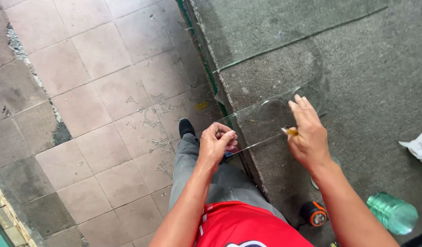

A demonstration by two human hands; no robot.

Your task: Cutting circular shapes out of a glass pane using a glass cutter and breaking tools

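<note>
Left hand (pixel 218 142) is curled shut on the near end of a narrow strip of clear glass (pixel 261 122) that juts out past the edge of the grey felt-covered workbench (pixel 371 77), while the right hand (pixel 308 137) lies fingers together on top of the strip, pinning it to the bench and pinching a small yellow-tipped tool (pixel 291 132) against it. From where I stand, the worry is that bare grip: if the overhanging piece gives way unevenly, the raw edge could slide through the closed fingers and cut them. The right hand's downward press looks to be all that steadies the strip, so a slip on the felt could send the whole piece off the edge. Shards (pixel 156 132) already litter the tiled floor (pixel 83 68) right by the person's black shoe (pixel 186 127), so a dropped piece would shatter close to the feet. A larger glass sheet (pixel 284 23) lies further up the bench, well apart, and a stack of green-tinted glass discs (pixel 393 212) and an orange-and-black tape measure (pixel 314 213) sit near the right forearm, where a jerk of the elbow might knock them.
</note>
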